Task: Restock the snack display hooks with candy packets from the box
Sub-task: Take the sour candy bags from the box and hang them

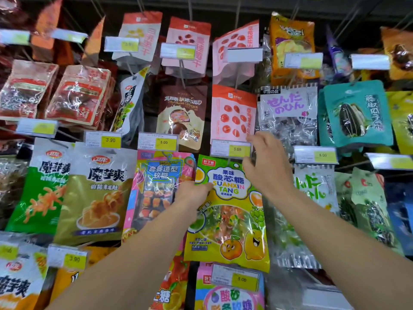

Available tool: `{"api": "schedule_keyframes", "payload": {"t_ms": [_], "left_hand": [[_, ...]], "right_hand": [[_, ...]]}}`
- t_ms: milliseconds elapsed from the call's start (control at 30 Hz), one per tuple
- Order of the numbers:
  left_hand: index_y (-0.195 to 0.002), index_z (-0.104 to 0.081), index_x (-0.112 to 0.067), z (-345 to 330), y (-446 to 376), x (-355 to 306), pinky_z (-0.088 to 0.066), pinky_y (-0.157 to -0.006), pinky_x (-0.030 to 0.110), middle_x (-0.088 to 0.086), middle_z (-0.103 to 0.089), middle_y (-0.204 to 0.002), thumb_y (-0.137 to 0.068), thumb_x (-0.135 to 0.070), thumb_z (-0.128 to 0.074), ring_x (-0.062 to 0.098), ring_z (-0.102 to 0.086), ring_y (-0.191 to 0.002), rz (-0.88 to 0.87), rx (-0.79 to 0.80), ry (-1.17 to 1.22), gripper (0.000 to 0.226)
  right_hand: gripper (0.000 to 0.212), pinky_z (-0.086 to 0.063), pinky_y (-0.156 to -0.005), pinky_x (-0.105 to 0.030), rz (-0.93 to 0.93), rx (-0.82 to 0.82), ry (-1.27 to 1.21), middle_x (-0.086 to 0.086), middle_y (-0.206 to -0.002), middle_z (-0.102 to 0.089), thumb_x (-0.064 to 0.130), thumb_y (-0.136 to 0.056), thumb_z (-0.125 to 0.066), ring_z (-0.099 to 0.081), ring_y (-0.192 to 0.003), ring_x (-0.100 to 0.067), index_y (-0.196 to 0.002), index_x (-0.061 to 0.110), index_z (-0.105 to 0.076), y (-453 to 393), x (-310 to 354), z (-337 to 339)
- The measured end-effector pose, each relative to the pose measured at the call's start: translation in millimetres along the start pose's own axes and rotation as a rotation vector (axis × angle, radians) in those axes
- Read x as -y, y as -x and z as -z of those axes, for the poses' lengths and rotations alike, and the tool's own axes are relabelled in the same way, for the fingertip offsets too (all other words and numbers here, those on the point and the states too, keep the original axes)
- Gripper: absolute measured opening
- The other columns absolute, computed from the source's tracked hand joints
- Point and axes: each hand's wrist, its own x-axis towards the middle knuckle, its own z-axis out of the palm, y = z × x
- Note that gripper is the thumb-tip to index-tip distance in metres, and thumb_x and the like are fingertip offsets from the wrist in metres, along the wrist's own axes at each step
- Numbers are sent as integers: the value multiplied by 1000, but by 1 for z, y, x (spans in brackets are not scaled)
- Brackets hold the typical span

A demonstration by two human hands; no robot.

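While glossy and crinkled, the flat green candy packet (225, 211) pinched in the left hand (192, 194), right hand (266, 166) loosely curled at its top.

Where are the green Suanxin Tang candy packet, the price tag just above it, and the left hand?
Suanxin Tang candy packet (230, 211), head view: centre of its front.
Price tag (231, 149), head view: middle of the label holder.
Left hand (192, 194), head view: back of the hand, at the packet's left edge.

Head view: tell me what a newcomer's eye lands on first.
The glossy yellow-green candy packet at centre, gripped at its left edge by the left hand. Just above, the right hand reaches beside the clear price tag holder. Colourful hanging snack bags crowd all around.
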Motion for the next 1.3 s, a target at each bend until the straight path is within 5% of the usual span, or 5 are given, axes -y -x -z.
{"api": "schedule_keyframes", "payload": {"t_ms": [367, 667, 967, 1067, 1300], "left_hand": [[-98, -50, -17, 14, -1, 13, -40, -73, 33, 3, -50, -92, -97, -22, -54, 21, -49, -83, -98, 48, -317, 6], [-139, -45, -12, 41, 7, 14, -51, -96, 46, 19, -64, -119, -78, -28, -67, 35, -60, -114, -101, 75, -398, 67], [-140, -50, -14, 55, 20, 17, -25, -73, 7, 1, -59, -135, -90, -27, -63, 16, -52, -125, -220, 164, -551, 53], [-139, -50, -19, 72, 23, 27, -46, -100, 30, 1, -57, -138, -88, -35, -64, 21, -58, -120, -320, 175, -638, 55], [-125, -58, -13, 141, 48, 67, -50, -87, 42, 18, -66, -116, -84, -42, -52, 37, -61, -107, -533, 231, -834, 51]], "right_hand": [[72, -17, -121, -37, 4, 533, 47, 3, -163, -18, 51, -91, -53, -13, -149, -20, -154, 31, -24, 71, 0, -41], [70, -17, -121, -45, -61, 649, 141, -2, -164, -16, 48, -93, -50, -8, -151, -26, -155, 28, -22, 62, 2, -60], [81, -21, -119, -47, -116, 794, 233, -9, -161, -22, 57, -81, -43, -18, -148, -32, -153, 24, -28, 68, 24, -61], [77, -27, -118, -45, -168, 787, 219, -10, -159, -27, 56, -84, -46, -23, -146, -31, -152, 23, -31, 85, 33, -52], [74, -29, -117, -36, -238, 780, 266, -13, -151, -41, 47, -83, -55, -35, -140, -31, -146, 10, -41, 138, 105, -14]]}}
